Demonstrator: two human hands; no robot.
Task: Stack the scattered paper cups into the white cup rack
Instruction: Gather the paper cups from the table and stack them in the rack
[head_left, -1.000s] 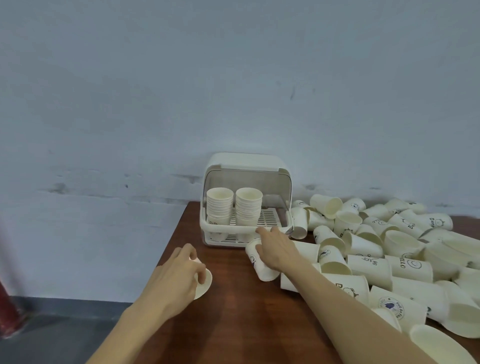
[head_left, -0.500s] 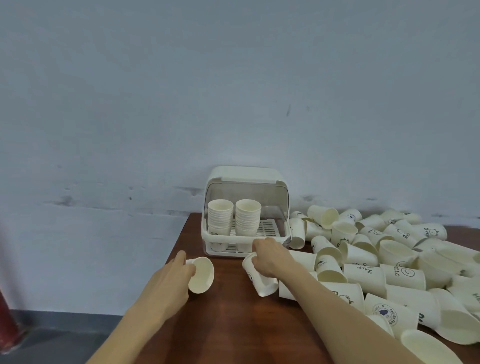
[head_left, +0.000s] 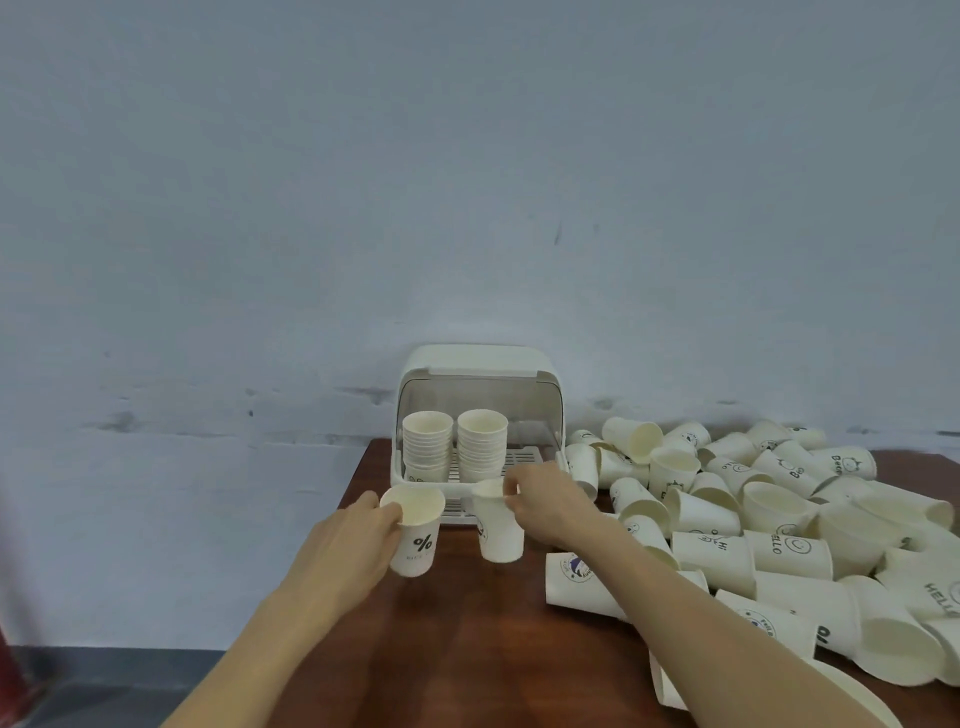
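Nearest us, our left hand (head_left: 358, 540) grips an upright cup (head_left: 414, 530) by its side at 11 o'clock; our right hand (head_left: 545, 501) pinches a second cup's (head_left: 498, 530) rim at 12, both mouths up, presumably for nesting. Beyond, the white cup rack (head_left: 475, 374) holds two stacks (head_left: 454, 447); loose cups (head_left: 779, 525) sprawl toward 2 o'clock.

A pale blue-grey wall (head_left: 467, 182) fills most of the view, marked with dark scuffs and a faint horizontal band low down. A dark reddish-brown wooden table (head_left: 467, 649) stands with its far edge against it. Beyond the table's left edge lies grey floor (head_left: 104, 701).
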